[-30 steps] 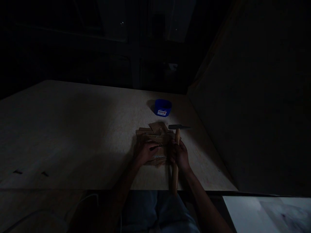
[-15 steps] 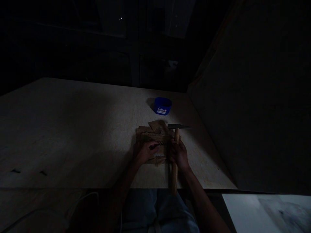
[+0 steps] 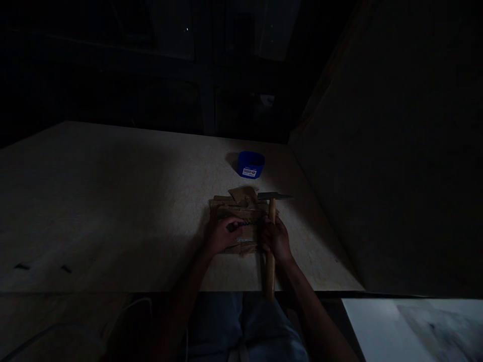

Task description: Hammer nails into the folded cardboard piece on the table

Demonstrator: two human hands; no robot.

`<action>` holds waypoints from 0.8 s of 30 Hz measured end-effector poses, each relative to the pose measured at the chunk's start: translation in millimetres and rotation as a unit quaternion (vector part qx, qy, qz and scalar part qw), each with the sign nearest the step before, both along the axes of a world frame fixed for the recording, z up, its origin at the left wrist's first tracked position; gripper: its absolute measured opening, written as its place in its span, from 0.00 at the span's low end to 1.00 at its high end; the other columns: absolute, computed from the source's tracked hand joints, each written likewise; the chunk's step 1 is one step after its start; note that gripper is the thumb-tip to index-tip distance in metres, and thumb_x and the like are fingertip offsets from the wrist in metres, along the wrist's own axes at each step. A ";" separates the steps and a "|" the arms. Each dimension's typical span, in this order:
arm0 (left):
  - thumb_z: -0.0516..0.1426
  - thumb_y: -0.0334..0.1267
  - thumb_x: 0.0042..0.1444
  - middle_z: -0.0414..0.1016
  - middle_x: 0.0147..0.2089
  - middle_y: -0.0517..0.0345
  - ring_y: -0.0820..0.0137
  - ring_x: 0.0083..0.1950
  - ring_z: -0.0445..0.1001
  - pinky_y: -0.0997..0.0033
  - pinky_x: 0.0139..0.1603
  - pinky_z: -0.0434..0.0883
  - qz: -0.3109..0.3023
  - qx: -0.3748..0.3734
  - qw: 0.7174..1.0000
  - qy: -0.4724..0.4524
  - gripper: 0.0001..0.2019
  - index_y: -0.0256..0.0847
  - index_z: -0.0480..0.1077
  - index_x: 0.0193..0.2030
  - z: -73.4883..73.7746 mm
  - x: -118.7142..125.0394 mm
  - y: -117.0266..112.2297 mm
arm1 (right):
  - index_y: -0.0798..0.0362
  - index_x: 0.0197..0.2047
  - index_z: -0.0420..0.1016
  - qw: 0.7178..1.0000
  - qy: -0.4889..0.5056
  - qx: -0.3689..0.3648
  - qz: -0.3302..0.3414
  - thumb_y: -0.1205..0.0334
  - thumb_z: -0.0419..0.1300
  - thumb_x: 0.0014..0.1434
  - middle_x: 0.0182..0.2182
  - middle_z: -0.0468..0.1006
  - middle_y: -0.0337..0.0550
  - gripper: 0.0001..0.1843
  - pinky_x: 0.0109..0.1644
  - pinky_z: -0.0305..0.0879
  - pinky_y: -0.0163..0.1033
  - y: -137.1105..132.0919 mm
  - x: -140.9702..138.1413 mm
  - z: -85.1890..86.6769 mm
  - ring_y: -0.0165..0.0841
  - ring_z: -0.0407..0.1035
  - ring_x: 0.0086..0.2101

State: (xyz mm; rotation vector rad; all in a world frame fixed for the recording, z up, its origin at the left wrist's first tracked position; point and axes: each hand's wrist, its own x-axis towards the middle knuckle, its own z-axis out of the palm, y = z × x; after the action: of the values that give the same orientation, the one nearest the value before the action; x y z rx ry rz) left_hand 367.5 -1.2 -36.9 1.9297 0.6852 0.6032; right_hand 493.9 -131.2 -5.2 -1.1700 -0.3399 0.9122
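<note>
In dim light, my right hand (image 3: 276, 236) is closed around the wooden handle of a hammer (image 3: 270, 266). The hammer stands head away from me, its metal head lying crosswise beyond my fingers. My left hand (image 3: 222, 235) is closed at the fingertips on a thin, dark piece (image 3: 247, 222) that reaches toward my right hand; its kind is too dark to make out. Under both hands lies a stack of torn cardboard (image 3: 241, 213), with a loose flap at its far side.
A blue plastic container (image 3: 251, 165) with a white label stands beyond the cardboard. Two small dark objects lie at the left front of the wooden table (image 3: 124, 201). A dark upright panel (image 3: 396, 176) borders the right side. A pale cable (image 3: 139, 301) hangs below the front edge.
The view has shifted slightly. My left hand has drawn a little to the left, so more of the thin dark piece shows. My right hand keeps its hold on the hammer.
</note>
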 end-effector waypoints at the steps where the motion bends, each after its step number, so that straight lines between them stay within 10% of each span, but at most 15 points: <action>1: 0.61 0.33 0.51 0.80 0.32 0.59 0.72 0.34 0.76 0.76 0.35 0.73 -0.005 -0.009 1.000 -0.004 0.10 0.41 0.80 0.41 1.6 -1.2 1.0 | 0.47 0.37 0.59 1.000 0.003 0.004 -0.002 0.46 0.67 0.53 0.14 0.54 0.20 0.22 0.10 0.45 0.26 0.1 0.0 -0.4 0.21 0.45 0.11; 24: 0.63 0.38 0.57 0.83 0.38 0.56 0.67 0.39 0.80 0.70 0.42 0.75 0.014 0.077 0.997 0.006 0.05 0.42 0.81 0.37 1.4 -4.0 1.7 | 0.48 0.34 0.59 0.990 0.082 0.116 0.021 0.54 0.69 0.52 0.15 0.55 0.21 0.20 0.10 0.44 0.24 -4.1 11.3 -15.9 0.19 0.43 0.11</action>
State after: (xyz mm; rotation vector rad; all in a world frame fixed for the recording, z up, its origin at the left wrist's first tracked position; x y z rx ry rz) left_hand 363.4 0.5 -35.5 2.0703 0.6911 0.6783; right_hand 505.2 -135.4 -21.1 -0.8711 -0.3295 0.9706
